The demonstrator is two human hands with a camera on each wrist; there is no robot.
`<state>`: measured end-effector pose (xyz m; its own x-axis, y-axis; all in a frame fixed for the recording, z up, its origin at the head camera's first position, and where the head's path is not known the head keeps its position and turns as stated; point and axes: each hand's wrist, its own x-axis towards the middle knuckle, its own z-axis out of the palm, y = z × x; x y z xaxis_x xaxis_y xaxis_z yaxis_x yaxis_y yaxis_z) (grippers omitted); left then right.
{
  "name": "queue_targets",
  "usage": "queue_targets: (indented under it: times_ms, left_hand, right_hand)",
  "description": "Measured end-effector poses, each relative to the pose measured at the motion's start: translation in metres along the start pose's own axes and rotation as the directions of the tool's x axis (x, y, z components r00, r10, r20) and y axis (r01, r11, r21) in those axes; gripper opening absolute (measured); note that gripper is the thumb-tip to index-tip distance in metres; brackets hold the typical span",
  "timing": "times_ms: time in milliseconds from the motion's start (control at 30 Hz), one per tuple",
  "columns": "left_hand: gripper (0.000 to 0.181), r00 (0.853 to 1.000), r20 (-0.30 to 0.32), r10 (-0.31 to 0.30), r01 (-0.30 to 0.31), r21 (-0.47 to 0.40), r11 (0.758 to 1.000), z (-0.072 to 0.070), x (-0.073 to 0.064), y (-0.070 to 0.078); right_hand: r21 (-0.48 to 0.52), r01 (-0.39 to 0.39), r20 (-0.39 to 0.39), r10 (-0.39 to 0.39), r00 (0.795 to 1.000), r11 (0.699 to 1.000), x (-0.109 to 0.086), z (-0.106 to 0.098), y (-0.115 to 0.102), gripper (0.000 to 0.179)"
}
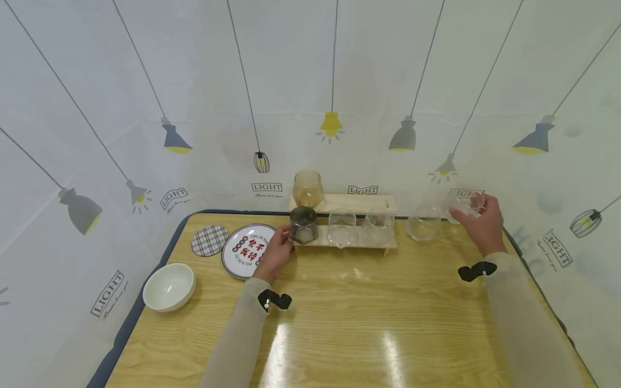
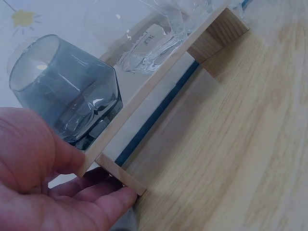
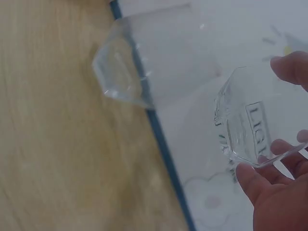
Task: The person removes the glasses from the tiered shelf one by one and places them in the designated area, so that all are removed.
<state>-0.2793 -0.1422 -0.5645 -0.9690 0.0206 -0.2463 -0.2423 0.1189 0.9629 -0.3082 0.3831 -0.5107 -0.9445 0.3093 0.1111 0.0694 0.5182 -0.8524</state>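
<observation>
Clear glass in my right hand, thumb one side, fingers the other, just right of a second glass standing on the table. The rack lies leftward beyond that one, long axis running left to right, and my left hand grips its far end, beside the dark glass.

Head view bright, evenly lit, wide-angle stretch towards edges; two white glare streaks on glossy tabletop, clear glasses faint against pale backdrop; left wrist view dimmer, cooler, highlights on smoky glass, soft shadow under wooden rack; right wrist view dull, hazy, tabletop grain blurred
</observation>
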Motion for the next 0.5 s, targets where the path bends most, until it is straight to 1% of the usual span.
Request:
queue_targets:
  times_ms: [167,267,367,500]
  left_hand:
    - [0.041,1.000,0.016,-0.011,0.012,-0.008,1.000,-0.001,0.000,-0.001]
    - [0.042,1.000,0.021,-0.011,0.011,-0.007,1.000,-0.001,0.000,-0.001]
    - [0.042,1.000,0.023,-0.003,0.003,-0.002,1.000,-0.001,-0.001,-0.001]
    - [0.042,1.000,0.025,-0.001,0.001,-0.007,1.000,-0.002,-0.002,0.000]
  right_hand:
    - [-0.028,-0.066,0.035,0.067,0.997,0.997,0.000,0.004,0.027,0.104]
    - [-0.055,-0.103,0.048,0.105,0.993,0.993,-0.001,0.006,0.039,0.107]
    - [-0.079,-0.109,0.056,0.114,0.992,0.991,-0.004,0.007,0.046,0.106]
    - [-0.090,-0.102,0.069,0.108,0.992,0.991,-0.007,0.008,0.050,0.106]
